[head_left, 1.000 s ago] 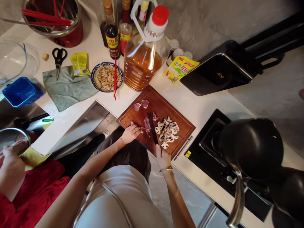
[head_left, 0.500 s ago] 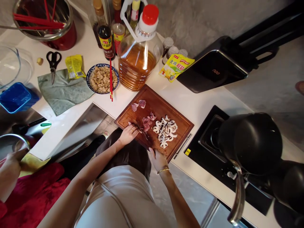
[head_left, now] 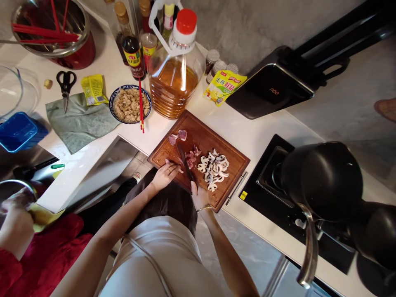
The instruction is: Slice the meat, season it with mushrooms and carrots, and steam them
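Observation:
A wooden cutting board (head_left: 227,149) lies on the counter in front of me. My right hand (head_left: 200,196) is closed around the handle of a dark-bladed knife (head_left: 185,161), its blade angled away across the board. My left hand (head_left: 166,175) presses a piece of meat (head_left: 180,168) onto the board just left of the blade, fingers bent together and partly covering it. Beyond the knife are cut meat pieces (head_left: 193,156), with two larger meat chunks (head_left: 177,136) near the far edge. Sliced mushrooms (head_left: 214,168) are heaped to the right of the blade.
An oil jug (head_left: 173,82) and a bowl of chopped food (head_left: 130,105) with red chopsticks stand behind the board. Scissors (head_left: 66,84) rest on a grey-green cloth (head_left: 77,128). Rightward is a stove with a black pot (head_left: 324,181). Another person's hand (head_left: 18,210) is at the left sink.
The knife has swung away from my left fingers, its blade now reaching farther up the board. My right hand has shifted slightly left. The other person's hand has moved at the sink.

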`<state>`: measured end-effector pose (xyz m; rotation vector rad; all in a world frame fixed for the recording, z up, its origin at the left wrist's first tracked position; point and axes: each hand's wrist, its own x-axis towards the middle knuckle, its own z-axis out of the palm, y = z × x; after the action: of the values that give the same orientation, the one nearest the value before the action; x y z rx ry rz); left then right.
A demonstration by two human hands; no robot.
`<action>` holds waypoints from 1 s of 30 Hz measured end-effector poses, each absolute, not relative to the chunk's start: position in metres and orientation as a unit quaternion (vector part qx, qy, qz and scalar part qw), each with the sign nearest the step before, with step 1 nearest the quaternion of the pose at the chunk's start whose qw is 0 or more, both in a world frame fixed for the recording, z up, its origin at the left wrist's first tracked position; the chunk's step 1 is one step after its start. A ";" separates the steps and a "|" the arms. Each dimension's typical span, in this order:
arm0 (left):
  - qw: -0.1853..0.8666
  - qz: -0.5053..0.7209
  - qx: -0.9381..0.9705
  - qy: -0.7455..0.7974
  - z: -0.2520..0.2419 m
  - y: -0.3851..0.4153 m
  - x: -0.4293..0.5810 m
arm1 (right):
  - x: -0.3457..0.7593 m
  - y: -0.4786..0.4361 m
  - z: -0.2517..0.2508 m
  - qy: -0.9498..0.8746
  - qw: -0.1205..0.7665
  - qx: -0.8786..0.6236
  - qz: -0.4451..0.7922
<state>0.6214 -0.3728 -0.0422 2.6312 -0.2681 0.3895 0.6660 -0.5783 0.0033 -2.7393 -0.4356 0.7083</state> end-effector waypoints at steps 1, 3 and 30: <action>0.235 0.144 0.957 -0.095 -0.041 -0.371 0.620 | 0.664 -0.581 0.003 -0.150 0.146 -0.948 0.240; 0.232 0.151 0.957 -0.090 -0.039 -0.370 0.620 | 0.660 -0.587 0.005 -0.153 0.147 -0.949 0.234; 0.172 0.113 0.973 -0.100 -0.049 -0.382 0.629 | 0.681 -0.557 0.012 -0.177 0.083 -0.930 0.311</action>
<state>0.6292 -0.3824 -0.0486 2.7621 -0.2842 0.3209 0.6810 -0.5568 0.0117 -2.7776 -0.5289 0.9289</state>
